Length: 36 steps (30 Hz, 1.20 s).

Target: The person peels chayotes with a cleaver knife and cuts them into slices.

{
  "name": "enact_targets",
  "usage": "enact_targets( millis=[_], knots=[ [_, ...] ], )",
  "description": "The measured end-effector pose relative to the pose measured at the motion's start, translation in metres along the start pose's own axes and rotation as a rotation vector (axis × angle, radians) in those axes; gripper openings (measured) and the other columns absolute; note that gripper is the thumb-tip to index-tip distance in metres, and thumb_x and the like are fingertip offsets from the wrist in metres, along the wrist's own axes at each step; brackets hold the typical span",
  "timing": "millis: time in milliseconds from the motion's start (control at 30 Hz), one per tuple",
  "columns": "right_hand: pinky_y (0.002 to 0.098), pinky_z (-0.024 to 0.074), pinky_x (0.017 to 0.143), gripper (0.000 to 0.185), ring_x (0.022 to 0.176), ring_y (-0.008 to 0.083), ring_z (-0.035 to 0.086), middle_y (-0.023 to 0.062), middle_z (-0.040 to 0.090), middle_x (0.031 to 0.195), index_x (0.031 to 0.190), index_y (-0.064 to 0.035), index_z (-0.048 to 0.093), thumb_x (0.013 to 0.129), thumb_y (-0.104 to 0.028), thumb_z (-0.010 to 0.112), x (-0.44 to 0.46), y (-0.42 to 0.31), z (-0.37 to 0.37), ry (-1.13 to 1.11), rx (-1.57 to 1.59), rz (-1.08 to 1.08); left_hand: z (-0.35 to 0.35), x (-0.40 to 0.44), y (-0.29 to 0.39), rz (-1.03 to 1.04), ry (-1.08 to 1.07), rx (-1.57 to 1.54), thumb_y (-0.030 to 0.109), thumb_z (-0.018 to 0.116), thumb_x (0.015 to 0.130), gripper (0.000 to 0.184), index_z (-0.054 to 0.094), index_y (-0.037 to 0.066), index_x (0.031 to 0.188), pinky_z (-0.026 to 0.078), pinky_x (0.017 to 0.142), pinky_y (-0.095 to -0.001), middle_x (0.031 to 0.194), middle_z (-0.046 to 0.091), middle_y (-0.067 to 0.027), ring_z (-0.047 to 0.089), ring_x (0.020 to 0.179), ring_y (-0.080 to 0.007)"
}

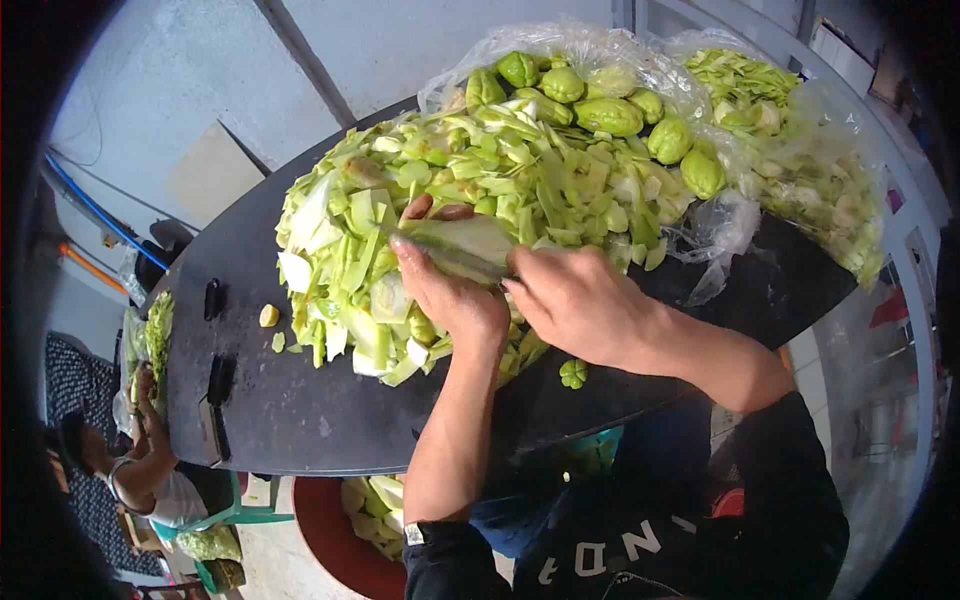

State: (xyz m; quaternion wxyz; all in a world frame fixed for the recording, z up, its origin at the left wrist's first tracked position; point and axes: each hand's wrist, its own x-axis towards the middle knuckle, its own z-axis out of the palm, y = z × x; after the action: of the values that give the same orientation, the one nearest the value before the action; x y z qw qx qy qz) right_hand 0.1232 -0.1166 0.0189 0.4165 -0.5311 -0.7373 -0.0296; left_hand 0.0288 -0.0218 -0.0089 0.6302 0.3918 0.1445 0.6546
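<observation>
- Head view: the left hand [455,290] is raised over the near side of a large heap, grasping a pale green, peeled-looking vegetable [478,236] in its fingers and palm.
- Right hand [575,300] is closed around the end of a knife [450,258]; the grip hides its handle, and the blade lies across the vegetable, reaching toward the left thumb.
- Beneath and beyond both hands, the heap of green and whitish cut pieces [500,170] spreads over the dark worktop [320,425].
- Beyond the right hand, whole green chayotes [608,116] rest with clear plastic [728,225] around them; farther to the right is a clear bag of cut pieces [815,190].
- Just on the body side of the right hand, a small, lobed green piece [573,374] sits on the worktop.
- Well to the left of the left hand are a small yellowish piece [269,315] and dark, narrow objects [213,299], too indistinct to name.
- Below the worktop, left of the left forearm, a red tub [322,535] holds pale green pieces.
- Far left, another person [150,470] reaches toward leafy greens [158,335] at the worktop's edge.
</observation>
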Motion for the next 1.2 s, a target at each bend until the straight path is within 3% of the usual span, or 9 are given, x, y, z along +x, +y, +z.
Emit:
enact_targets(
  millis=[67, 367, 533, 733, 900, 1033, 1100, 1167, 1200],
  knots=[
    [0.0455, 0.0485, 0.051, 0.012, 0.059, 0.0382, 0.063, 0.0192, 0.058, 0.06, 0.088, 0.0018, 0.051, 0.09, -0.007, 0.057, 0.005, -0.004, -0.013, 0.016, 0.148, 0.104, -0.003, 0.004, 0.002, -0.049, -0.065, 0.037, 0.055, 0.04, 0.098, 0.057, 0.049, 0.005, 0.124, 0.049, 0.084, -0.0367, 0.102, 0.061, -0.0149, 0.058, 0.097, -0.0254],
    [0.0462, 0.0456, 0.051, 0.012, 0.056, 0.039, 0.06, 0.0194, 0.056, 0.057, 0.085, 0.0005, 0.051, 0.09, -0.008, 0.058, 0.008, 0.008, -0.04, 0.116, 0.142, 0.237, -0.005, 0.011, 0.004, -0.337, -0.162, -0.225, 0.057, 0.038, 0.097, 0.061, 0.049, 0.006, 0.128, 0.052, 0.063, -0.0402, 0.109, 0.061, -0.014, 0.064, 0.083, -0.027],
    [0.0466, 0.0455, 0.051, 0.013, 0.056, 0.0396, 0.06, 0.0203, 0.057, 0.058, 0.084, 0.0009, 0.052, 0.09, -0.008, 0.058, 0.006, 0.021, -0.038, 0.133, 0.092, 0.223, -0.003, 0.011, 0.011, -0.465, -0.116, -0.261, 0.059, 0.038, 0.096, 0.062, 0.048, 0.007, 0.13, 0.052, 0.063, -0.0391, 0.11, 0.062, -0.0132, 0.064, 0.083, -0.0276],
    [0.0479, 0.0457, 0.052, 0.012, 0.057, 0.0409, 0.06, 0.021, 0.059, 0.06, 0.084, 0.0014, 0.052, 0.089, -0.008, 0.058, 0.005, 0.033, -0.036, 0.129, 0.081, 0.266, -0.016, 0.017, 0.012, -0.606, -0.291, -0.401, 0.054, 0.044, 0.095, 0.054, 0.052, 0.009, 0.124, 0.047, 0.057, -0.0365, 0.112, 0.062, -0.0115, 0.061, 0.08, -0.0264],
    [0.0476, 0.0462, 0.054, 0.013, 0.059, 0.0411, 0.061, 0.0214, 0.059, 0.06, 0.084, 0.002, 0.053, 0.089, -0.009, 0.057, 0.008, 0.037, -0.041, 0.123, 0.035, 0.306, -0.016, 0.021, 0.015, -0.685, -0.531, -0.572, 0.051, 0.042, 0.097, 0.056, 0.049, 0.005, 0.128, 0.047, 0.055, -0.0335, 0.13, 0.052, -0.0235, 0.061, 0.081, -0.0298],
    [0.0468, 0.0462, 0.054, 0.014, 0.059, 0.0401, 0.062, 0.0217, 0.06, 0.062, 0.086, 0.0035, 0.054, 0.089, -0.009, 0.058, 0.006, 0.049, -0.042, 0.113, 0.039, 0.354, -0.023, 0.025, 0.013, -0.668, -0.522, -0.606, 0.048, 0.04, 0.098, 0.057, 0.043, 0.003, 0.133, 0.049, 0.061, -0.0366, 0.133, 0.047, -0.0279, 0.061, 0.087, -0.0306],
    [0.0466, 0.0461, 0.054, 0.014, 0.059, 0.0399, 0.062, 0.0219, 0.06, 0.062, 0.086, 0.004, 0.054, 0.089, -0.009, 0.058, 0.007, 0.052, -0.045, 0.128, 0.021, 0.374, -0.031, 0.031, 0.017, -0.794, -0.146, -0.561, 0.051, 0.036, 0.098, 0.057, 0.043, 0.006, 0.132, 0.049, 0.07, -0.0425, 0.124, 0.053, -0.023, 0.059, 0.093, -0.0331],
    [0.0463, 0.0456, 0.054, 0.015, 0.059, 0.0394, 0.062, 0.0222, 0.06, 0.063, 0.086, 0.0045, 0.054, 0.089, -0.009, 0.059, 0.007, 0.055, -0.053, 0.131, 0.006, 0.417, -0.034, 0.036, 0.028, -0.741, 0.233, -0.341, 0.045, 0.036, 0.099, 0.051, 0.05, 0.001, 0.121, 0.047, 0.08, -0.0448, 0.122, 0.055, -0.0226, 0.057, 0.102, -0.0342],
    [0.0369, 0.0407, 0.048, 0.018, 0.046, 0.0256, 0.055, 0.0154, 0.057, 0.058, 0.084, 0.0044, 0.053, 0.09, -0.01, 0.061, 0.004, 0.066, -0.049, 0.207, 0.001, 0.357, -0.042, 0.036, 0.041, -0.701, 0.175, -0.389, 0.041, 0.039, 0.098, 0.047, 0.051, -0.001, 0.119, 0.047, 0.083, -0.0443, 0.122, 0.055, -0.0217, 0.057, 0.103, -0.0345]
  ],
)
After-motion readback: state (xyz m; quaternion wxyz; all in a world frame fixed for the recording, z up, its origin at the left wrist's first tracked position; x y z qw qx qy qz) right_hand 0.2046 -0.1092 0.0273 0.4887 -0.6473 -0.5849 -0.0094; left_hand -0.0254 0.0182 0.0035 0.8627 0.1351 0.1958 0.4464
